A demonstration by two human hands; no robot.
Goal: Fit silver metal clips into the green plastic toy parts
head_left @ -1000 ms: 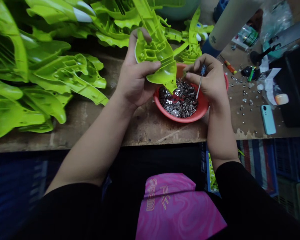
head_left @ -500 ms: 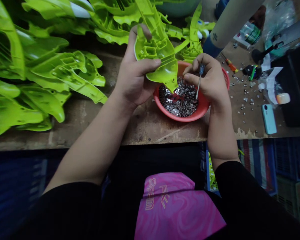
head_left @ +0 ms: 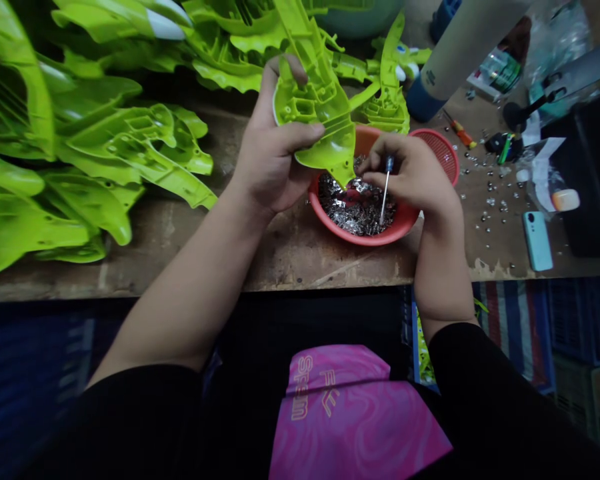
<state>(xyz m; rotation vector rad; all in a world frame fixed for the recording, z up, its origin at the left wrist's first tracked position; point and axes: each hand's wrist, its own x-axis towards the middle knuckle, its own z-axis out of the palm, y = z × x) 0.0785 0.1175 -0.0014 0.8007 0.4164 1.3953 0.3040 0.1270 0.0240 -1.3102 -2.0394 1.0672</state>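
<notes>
My left hand (head_left: 275, 143) is closed around a lime-green moulded plastic part (head_left: 325, 110), thumb across its ribbed inner face. The part's pointed lower end hangs over the rim of a red bowl (head_left: 365, 238). Inside the bowl lies a heap of small shiny metal pieces (head_left: 360, 213). My right hand (head_left: 413, 170) is over the bowl's right side with its fingers bent, holding a thin screwdriver (head_left: 386, 187) with a dark blue handle, shaft pointing down to the metal pieces. Whether the fingertips also pinch a metal piece is too small to tell.
More lime-green parts (head_left: 130, 140) are piled at the left and back. A red mesh basket (head_left: 443, 153), a grey-white post (head_left: 445, 60), an orange-handled screwdriver (head_left: 463, 133), loose metal bits and a teal phone (head_left: 537, 240) stand or lie at the right. The wooden table's front edge (head_left: 300, 287) is nearest me.
My right hand has moved lower and slightly left over the bowl, and the screwdriver has shifted left with it. My left hand and the green part have hardly moved.
</notes>
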